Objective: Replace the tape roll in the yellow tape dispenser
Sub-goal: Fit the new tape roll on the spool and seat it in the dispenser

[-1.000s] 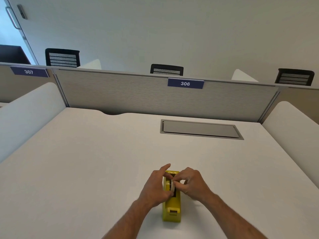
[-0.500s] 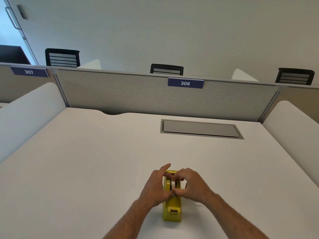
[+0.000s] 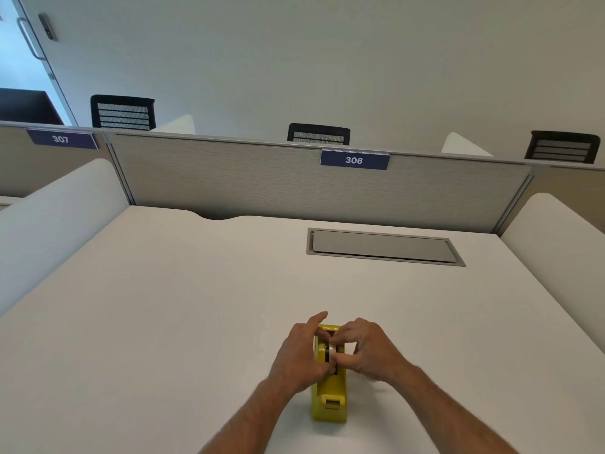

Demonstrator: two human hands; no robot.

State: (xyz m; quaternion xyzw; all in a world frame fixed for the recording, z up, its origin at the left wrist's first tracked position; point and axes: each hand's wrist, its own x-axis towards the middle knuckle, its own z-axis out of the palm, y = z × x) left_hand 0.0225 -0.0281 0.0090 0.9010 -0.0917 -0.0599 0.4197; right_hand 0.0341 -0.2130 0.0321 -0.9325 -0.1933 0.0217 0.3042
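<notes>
The yellow tape dispenser (image 3: 330, 396) stands on the white desk (image 3: 163, 306) near its front edge, cutter end toward me. A pale tape roll (image 3: 332, 350) sits upright in the dispenser's slot, mostly hidden by fingers. My left hand (image 3: 299, 355) rests against the dispenser's left side, thumb and fingers pinching the roll, index finger raised. My right hand (image 3: 370, 350) comes from the right, its fingertips closed on the same roll from above and the right.
A grey metal cable hatch (image 3: 383, 247) is set flush in the desk farther back. A grey partition (image 3: 262, 185) with a blue "306" sign (image 3: 354, 159) closes the far edge. White curved side screens (image 3: 55, 211) flank both sides. Black chair backs (image 3: 122, 111) rise behind.
My right hand's fingers have shifted slightly over the roll, which now sits a little lower in the slot. The dispenser has stayed in place.
</notes>
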